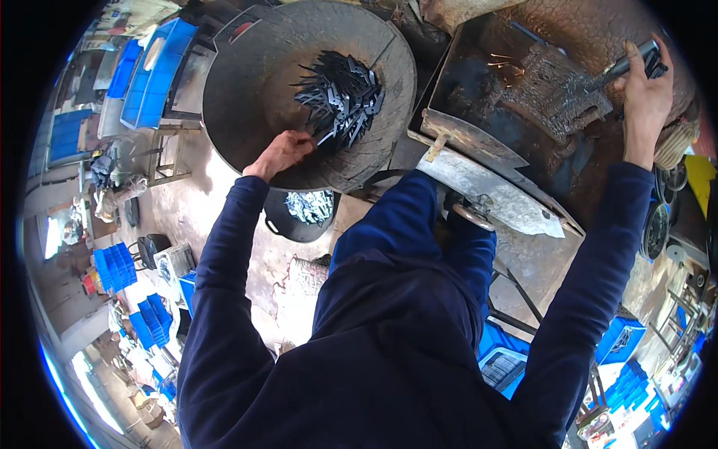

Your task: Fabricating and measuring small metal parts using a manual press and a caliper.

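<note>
My left hand (283, 155) reaches over the near rim of a wide, round metal pan (250, 97). Its fingers are pinched together at the end of a thin metal strip (326, 138), beside a heap of dark, narrow metal pieces (345, 93). At the far right, my right hand (649, 101) is wrapped round a dark, bar-like handle (622, 67). That handle meets a grimy, oily metal block (553, 93) on a brown machine bed. A few orange sparks (507, 63) glow just left of the block. The palm side of my right hand is hidden.
A pale metal plate (490, 191) borders the machine's near side, above my knees. Below the pan stands a black tub (298, 217) of shiny pieces. Blue bins (158, 75) stand on the left, and a blue crate (502, 359) holding parts is beside my right leg.
</note>
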`<action>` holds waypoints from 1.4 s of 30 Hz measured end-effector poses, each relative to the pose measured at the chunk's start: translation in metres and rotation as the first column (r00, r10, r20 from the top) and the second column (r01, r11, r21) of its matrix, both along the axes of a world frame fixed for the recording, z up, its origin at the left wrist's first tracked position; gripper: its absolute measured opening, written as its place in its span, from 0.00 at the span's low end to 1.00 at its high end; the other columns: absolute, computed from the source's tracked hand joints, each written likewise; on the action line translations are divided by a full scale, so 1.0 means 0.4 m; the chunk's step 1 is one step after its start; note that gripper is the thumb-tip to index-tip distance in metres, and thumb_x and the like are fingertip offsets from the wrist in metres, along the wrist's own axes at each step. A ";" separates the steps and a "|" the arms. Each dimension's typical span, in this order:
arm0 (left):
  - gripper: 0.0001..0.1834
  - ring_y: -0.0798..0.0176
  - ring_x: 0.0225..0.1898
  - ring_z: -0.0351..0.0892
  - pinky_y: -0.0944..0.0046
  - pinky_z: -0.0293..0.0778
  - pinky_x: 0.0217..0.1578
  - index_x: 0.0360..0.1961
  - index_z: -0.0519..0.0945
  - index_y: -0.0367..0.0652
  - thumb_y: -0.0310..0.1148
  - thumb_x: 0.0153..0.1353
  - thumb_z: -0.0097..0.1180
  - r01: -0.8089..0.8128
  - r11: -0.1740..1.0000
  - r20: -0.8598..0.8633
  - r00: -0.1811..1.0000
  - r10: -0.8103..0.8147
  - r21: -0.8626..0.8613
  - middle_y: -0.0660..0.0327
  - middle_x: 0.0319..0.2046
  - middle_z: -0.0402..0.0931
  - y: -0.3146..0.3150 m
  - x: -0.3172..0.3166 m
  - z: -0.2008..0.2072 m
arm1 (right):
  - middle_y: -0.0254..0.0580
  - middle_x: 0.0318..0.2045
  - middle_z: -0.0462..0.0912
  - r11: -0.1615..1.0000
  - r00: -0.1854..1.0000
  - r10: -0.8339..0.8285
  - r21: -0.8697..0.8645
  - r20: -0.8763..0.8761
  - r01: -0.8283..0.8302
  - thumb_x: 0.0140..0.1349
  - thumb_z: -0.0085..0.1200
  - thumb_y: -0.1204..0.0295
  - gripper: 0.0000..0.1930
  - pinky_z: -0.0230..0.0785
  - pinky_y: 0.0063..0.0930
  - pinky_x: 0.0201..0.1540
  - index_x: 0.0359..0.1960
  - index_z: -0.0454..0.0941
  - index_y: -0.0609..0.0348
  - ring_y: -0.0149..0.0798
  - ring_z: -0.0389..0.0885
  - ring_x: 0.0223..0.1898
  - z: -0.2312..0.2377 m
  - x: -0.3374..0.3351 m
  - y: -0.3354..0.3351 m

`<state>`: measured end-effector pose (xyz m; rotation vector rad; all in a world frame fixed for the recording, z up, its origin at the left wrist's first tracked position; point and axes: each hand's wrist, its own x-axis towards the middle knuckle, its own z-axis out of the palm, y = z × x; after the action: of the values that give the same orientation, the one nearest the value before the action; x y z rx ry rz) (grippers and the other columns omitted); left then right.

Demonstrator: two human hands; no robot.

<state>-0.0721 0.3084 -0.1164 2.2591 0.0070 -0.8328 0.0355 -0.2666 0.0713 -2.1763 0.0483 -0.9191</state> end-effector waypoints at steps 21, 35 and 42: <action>0.10 0.44 0.47 0.82 0.53 0.76 0.49 0.42 0.84 0.44 0.34 0.63 0.57 0.322 0.794 -0.024 0.932 -0.362 0.516 0.49 0.42 0.84 -0.011 0.000 0.031 | 0.61 0.52 0.77 0.973 0.965 0.230 -0.016 0.127 -0.229 0.71 0.59 0.64 0.34 0.69 0.46 0.52 0.70 0.55 0.64 0.52 0.78 0.43 0.000 0.007 -0.002; 0.04 0.78 0.36 0.68 0.74 0.67 0.39 0.38 0.76 0.39 0.29 0.69 0.54 -0.013 0.986 0.125 0.992 0.034 -0.165 0.71 0.31 0.73 -0.152 -0.014 0.205 | 0.31 0.20 0.80 0.998 0.998 -0.054 -0.039 -0.014 0.053 0.64 0.66 0.58 0.31 0.69 0.17 0.26 0.66 0.71 0.50 0.22 0.79 0.21 -0.002 0.002 0.002; 0.11 0.76 0.29 0.68 0.74 0.66 0.31 0.49 0.83 0.41 0.29 0.71 0.52 0.139 0.820 0.471 0.865 0.172 -0.555 0.71 0.28 0.72 -0.496 0.003 0.314 | 0.30 0.22 0.79 1.000 1.000 0.001 0.003 -0.012 -0.001 0.64 0.66 0.60 0.31 0.67 0.18 0.24 0.67 0.69 0.51 0.22 0.77 0.20 0.000 -0.006 0.010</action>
<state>-0.0710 0.1102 0.0094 1.8123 -0.4172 -0.1545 0.0333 -0.2627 0.0715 -2.1784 0.0543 -0.9054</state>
